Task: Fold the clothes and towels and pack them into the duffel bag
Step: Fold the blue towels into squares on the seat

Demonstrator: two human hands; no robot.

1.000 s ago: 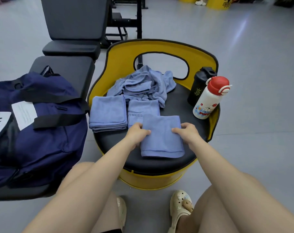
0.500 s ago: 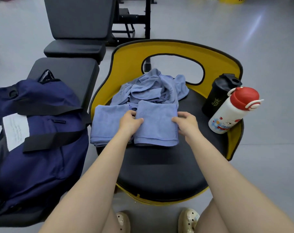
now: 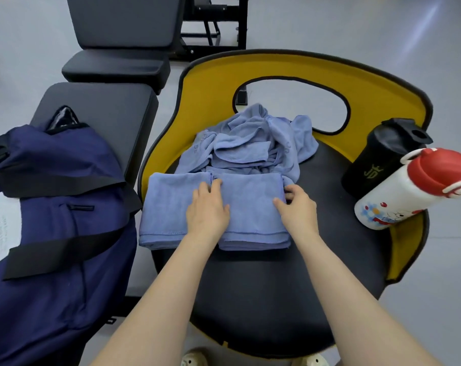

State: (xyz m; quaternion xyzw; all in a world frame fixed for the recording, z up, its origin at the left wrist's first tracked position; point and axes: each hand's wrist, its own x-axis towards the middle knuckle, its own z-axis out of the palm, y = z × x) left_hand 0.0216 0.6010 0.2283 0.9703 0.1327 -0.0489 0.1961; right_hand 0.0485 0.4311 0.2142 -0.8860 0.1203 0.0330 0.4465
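Note:
Two folded light-blue towel stacks lie side by side on a black round seat. My left hand rests flat on the left edge of the right-hand folded towel, fingers straight. My right hand is at that towel's right edge, fingers curled around the edge. The other folded stack lies just to the left. Behind both sits a crumpled heap of blue towels. A navy duffel bag with black straps lies on a bench at the left.
A black shaker bottle and a white bottle with a red cap stand on the seat's right side. The yellow backrest curves behind. Black padded benches stand at the left and rear, on grey floor.
Both hands carried the folded towel from the seat's front to the back, setting it on top of the folded one next to the left stack. The camera view moved closer.

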